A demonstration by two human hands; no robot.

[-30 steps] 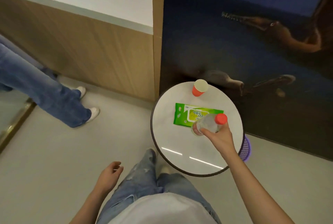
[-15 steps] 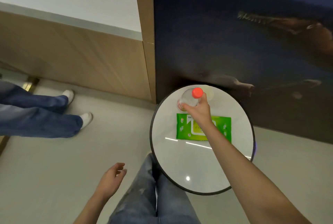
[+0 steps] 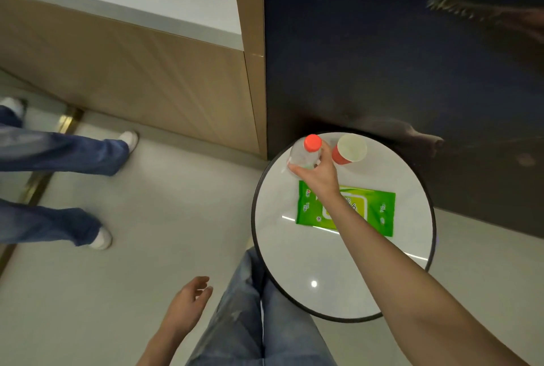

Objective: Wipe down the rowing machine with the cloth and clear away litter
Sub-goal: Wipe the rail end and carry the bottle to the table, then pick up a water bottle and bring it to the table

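Two hands show. The right hand reaches out over a round white worktop with a thin black rim. Its fingers are curled round a clear plastic bottle with an orange-red cap. The bottle is upright at the far left part of the worktop. I cannot tell if its bottom touches the worktop or hangs just over it.

Just beside the bottle, on its right, stands a red paper cup. It is white inside and its open mouth faces up.

Nearer to the person, a green pack of wet wipes lies flat on the worktop. The right arm crosses over the pack and hides its middle.

The left hand hangs low by the person's leg, over the grey floor. Its fingers are loosely bent and it holds nothing. The person wears faded blue jeans.

On the left side, another person's legs in darker blue jeans and white shoes are on the floor, well apart from the worktop. Behind the worktop is a dark blue wall picture. Beside it is a wooden wall panel.
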